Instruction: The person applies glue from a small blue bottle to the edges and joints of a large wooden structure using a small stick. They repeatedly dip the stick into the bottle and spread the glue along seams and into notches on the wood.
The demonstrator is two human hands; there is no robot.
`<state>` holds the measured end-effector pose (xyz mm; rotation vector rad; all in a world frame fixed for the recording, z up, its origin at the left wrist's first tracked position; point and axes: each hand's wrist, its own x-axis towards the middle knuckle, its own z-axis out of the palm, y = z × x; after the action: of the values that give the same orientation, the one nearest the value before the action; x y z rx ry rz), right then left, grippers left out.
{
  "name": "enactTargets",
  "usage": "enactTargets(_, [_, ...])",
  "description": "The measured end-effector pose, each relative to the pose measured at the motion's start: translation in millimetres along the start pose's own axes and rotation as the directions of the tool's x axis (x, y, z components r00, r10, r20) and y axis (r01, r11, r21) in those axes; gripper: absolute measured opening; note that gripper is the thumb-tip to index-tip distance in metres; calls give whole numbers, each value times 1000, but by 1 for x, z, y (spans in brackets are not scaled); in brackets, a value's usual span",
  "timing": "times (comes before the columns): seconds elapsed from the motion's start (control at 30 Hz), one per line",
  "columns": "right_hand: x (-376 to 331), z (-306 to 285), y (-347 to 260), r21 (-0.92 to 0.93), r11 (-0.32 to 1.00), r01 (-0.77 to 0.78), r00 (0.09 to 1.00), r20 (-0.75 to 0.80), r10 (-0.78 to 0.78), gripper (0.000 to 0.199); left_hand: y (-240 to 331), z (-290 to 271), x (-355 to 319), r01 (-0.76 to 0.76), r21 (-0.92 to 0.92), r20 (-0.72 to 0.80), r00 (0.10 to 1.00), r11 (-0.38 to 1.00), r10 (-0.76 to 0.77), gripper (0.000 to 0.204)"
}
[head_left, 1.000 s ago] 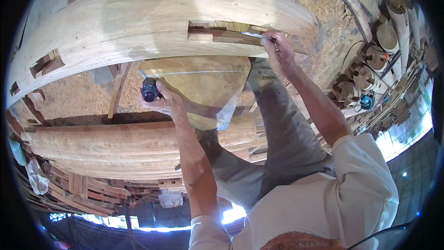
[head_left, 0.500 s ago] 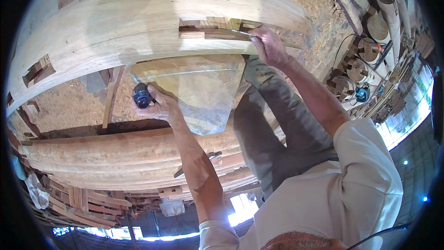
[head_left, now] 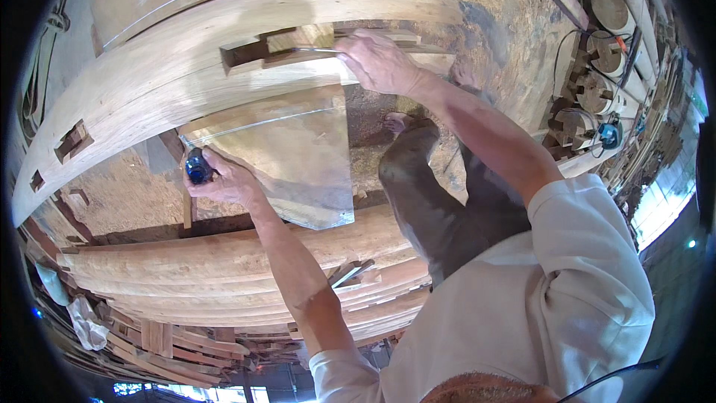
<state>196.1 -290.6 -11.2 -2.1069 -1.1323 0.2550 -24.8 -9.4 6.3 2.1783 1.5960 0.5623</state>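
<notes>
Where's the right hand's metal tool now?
Head view, upper centre: the metal tool points left from the right hand, at the slot in the curved timber.

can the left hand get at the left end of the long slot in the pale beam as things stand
Probably yes: the space between the left hand and the long slot looks free, and the right hand is farther right. But the left hand grips a dark round-ended object.

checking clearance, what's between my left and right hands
In the head view, the flat wooden panel and part of the slotted beam lie between them.
</notes>
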Motion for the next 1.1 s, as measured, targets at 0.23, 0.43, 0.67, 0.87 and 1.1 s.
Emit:
enactTargets(0.23, [-3,-1,5,10,989,150,958,-248,-143,44,-1,7,-7,-175,9,-87,981,985,175,72])
enactTargets(0.43, [4,10,4,70,963,261,898,-384,-215,35,-15,2,0,-282,156,-271,909,947,316,72])
enactTargets(0.67, [8,13,20,148,916,372,852,-446,-274,22,7,6,-61,-341,-7,-397,864,940,310,56])
enactTargets(0.87, [-43,-10,37,247,832,497,815,-461,-350,17,15,-6,-177,-189,-31,-370,914,981,165,54])
enactTargets(1.1, [-83,-27,41,-176,790,587,807,56,-587,11,17,-17,-221,-33,-200,-345,938,979,-39,55])
